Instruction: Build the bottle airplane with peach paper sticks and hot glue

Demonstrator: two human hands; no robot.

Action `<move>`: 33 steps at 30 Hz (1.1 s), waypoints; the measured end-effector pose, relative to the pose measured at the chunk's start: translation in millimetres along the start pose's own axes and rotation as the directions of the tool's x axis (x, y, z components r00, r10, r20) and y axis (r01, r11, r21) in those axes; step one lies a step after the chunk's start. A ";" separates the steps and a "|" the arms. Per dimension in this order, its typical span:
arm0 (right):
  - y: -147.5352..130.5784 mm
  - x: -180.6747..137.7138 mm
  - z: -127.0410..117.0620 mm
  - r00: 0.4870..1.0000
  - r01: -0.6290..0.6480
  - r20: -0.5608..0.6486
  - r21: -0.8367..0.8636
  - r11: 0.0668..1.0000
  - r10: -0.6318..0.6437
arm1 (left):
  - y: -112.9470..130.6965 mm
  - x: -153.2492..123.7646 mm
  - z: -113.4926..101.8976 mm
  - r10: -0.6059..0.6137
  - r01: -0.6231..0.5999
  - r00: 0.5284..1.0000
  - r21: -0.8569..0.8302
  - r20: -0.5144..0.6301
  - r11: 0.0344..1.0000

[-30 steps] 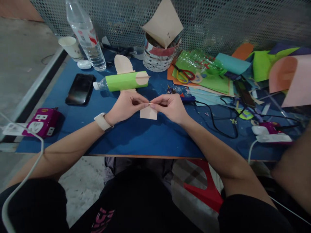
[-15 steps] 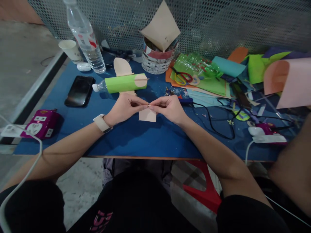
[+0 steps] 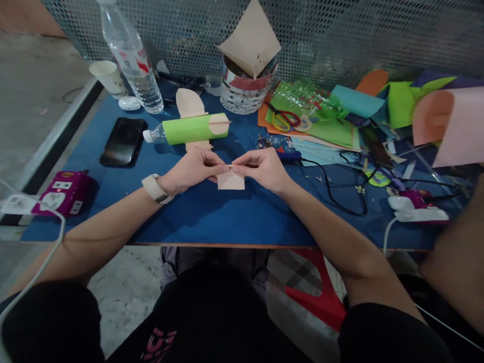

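Observation:
Between my hands is a small cream piece of paper point(image 3: 231, 180), held just above the blue table point(image 3: 181, 217). The fingers of my left hand point(image 3: 192, 170) pinch its upper left edge. From the other side my right hand point(image 3: 266, 169) pinches the upper right edge, with both thumbs close together. Beyond my left hand lies a plastic bottle wrapped in green paper point(image 3: 189, 129), its white cap to the left. Cream paper pieces point(image 3: 190, 104) stick out from both sides of it, and a round one is on its right end.
A water bottle point(image 3: 132, 63), paper cup point(image 3: 109, 78) and phone point(image 3: 124, 141) are at the left. Purple power adapters point(image 3: 62, 191) sit at both sides. A woven basket point(image 3: 242, 96), scissors point(image 3: 283, 120), green plastic bottle point(image 3: 302, 96) and coloured paper lie behind; a cord point(image 3: 333, 196) loops right.
My left hand has shifted slightly to the left, along the paper's top edge. The paper is a little farther right and shows more of its top edge.

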State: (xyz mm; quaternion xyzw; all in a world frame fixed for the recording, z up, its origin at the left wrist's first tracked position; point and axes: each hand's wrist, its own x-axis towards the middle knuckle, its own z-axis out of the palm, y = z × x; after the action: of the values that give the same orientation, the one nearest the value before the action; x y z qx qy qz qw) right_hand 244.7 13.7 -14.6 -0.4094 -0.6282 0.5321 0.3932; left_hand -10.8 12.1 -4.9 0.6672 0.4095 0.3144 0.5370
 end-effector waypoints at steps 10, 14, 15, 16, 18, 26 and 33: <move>-0.7 0.4 0.5 1.000 -0.020 0.017 0.027 0.999 0.019 | 11.7 -3.0 -0.5 0.041 -0.039 0.999 0.112 -0.017 0.993; 2.7 0.8 1.1 1.000 -0.015 0.023 0.052 0.999 0.014 | 11.3 -3.5 -1.2 0.091 -0.084 0.996 0.195 -0.025 0.977; 3.4 0.9 1.2 1.000 -0.012 0.026 0.054 0.998 0.010 | 11.2 -3.7 -1.4 0.102 -0.094 0.994 0.205 -0.027 0.974; 3.9 0.9 1.3 1.000 -0.009 0.031 0.054 0.999 0.007 | 11.1 -3.8 -1.5 0.108 -0.101 0.994 0.205 -0.026 0.974; 4.5 0.9 1.4 0.999 -0.005 0.037 0.048 0.999 0.003 | 10.8 -3.8 -1.9 0.109 -0.103 0.994 0.196 -0.020 0.975; 7.2 1.2 0.1 0.999 0.024 0.031 -0.007 1.000 -0.024 | 10.5 -3.9 -2.9 0.088 -0.088 0.996 0.219 0.009 0.972; 4.3 1.0 -0.7 0.999 0.009 0.033 -0.015 1.000 -0.008 | 8.9 -2.8 -4.0 0.061 -0.074 0.996 0.235 0.062 0.969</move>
State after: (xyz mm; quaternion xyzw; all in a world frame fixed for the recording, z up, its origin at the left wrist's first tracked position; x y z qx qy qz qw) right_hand 245.4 15.3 -18.7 -0.4008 -0.6404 0.5324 0.3818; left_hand -13.7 10.6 4.7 0.7483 0.4067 0.2631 0.4533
